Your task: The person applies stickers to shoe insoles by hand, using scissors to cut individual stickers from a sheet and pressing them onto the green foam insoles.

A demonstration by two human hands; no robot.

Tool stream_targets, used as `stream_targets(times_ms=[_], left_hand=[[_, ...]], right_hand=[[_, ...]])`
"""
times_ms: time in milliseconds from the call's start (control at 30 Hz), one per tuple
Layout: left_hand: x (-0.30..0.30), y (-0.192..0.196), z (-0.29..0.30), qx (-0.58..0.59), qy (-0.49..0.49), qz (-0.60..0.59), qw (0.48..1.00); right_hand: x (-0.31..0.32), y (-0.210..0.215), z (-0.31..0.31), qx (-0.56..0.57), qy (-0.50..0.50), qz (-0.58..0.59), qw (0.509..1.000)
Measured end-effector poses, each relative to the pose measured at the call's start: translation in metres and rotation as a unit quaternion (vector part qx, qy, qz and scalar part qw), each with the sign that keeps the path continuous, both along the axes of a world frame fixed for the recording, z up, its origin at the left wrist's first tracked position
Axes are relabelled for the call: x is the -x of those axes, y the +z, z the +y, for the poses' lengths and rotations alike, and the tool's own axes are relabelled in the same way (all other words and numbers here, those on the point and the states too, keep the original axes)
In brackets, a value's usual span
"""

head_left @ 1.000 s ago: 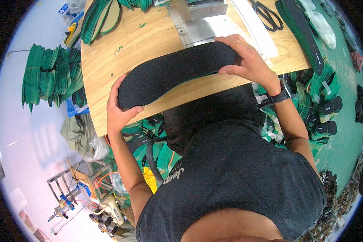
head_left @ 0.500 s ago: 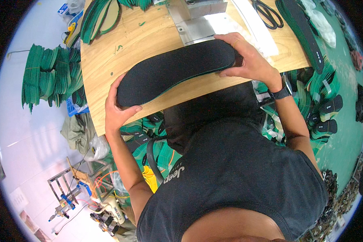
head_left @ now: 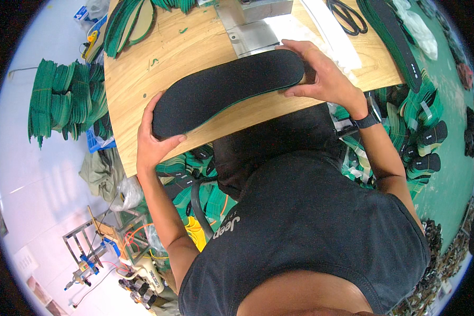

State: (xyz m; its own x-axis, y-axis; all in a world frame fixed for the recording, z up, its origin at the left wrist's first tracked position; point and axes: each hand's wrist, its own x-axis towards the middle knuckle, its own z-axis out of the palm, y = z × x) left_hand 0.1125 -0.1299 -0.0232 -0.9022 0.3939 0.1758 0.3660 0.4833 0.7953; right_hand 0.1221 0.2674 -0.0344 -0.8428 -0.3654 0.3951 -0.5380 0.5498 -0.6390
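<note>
A black insole (head_left: pixel 224 92) with a thin green lower edge is held lengthwise above the near edge of the wooden table. My left hand (head_left: pixel 154 138) curls round its left end, fingers along the outer side and thumb at the near edge. At the other end, my right hand (head_left: pixel 326 79) grips the insole between the thumb and fingers, with a small gap before the palm. The black upper face is turned up; the underside is hidden. Just beyond the insole lies a metal plate (head_left: pixel 250 38) fixed to the table.
The wooden table (head_left: pixel 124 95) bears black-handled scissors (head_left: pixel 347 18), a pile of green insoles (head_left: pixel 129 26) and a long black-and-green stack (head_left: pixel 395 45). Left of it stand more green stacks (head_left: pixel 66 100). Bundled insoles (head_left: pixel 426 142) lie at the right, below table level.
Very little differs. The insole and my right hand have shifted slightly away from me, and both hands keep their hold.
</note>
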Motion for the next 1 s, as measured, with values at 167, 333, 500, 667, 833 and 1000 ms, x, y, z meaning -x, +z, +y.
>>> stream_targets(times_ms=[167, 333, 500, 667, 833, 1000], left_hand=[[0.004, -0.006, -0.005, -0.023, -0.008, -0.017, 1.000], [0.006, -0.002, 0.002, 0.016, -0.012, 0.028, 0.999], [0.003, -0.007, 0.007, -0.071, -0.010, 0.001, 0.997], [0.004, -0.008, 0.009, -0.099, -0.020, 0.018, 0.995], [0.007, -0.011, 0.000, -0.011, -0.013, 0.030, 0.999], [-0.001, -0.008, 0.008, -0.109, 0.021, -0.003, 0.994]], right_hand=[[0.001, 0.003, -0.003, -0.011, 0.015, -0.015, 1.000], [0.001, -0.003, -0.001, -0.007, 0.026, -0.004, 1.000], [-0.011, -0.001, -0.008, -0.003, -0.006, -0.009, 1.000], [-0.016, 0.001, -0.018, 0.002, -0.032, -0.004, 0.999], [-0.017, 0.000, -0.008, 0.023, -0.050, -0.040, 0.998], [-0.016, 0.002, -0.010, 0.031, -0.055, -0.025, 0.998]])
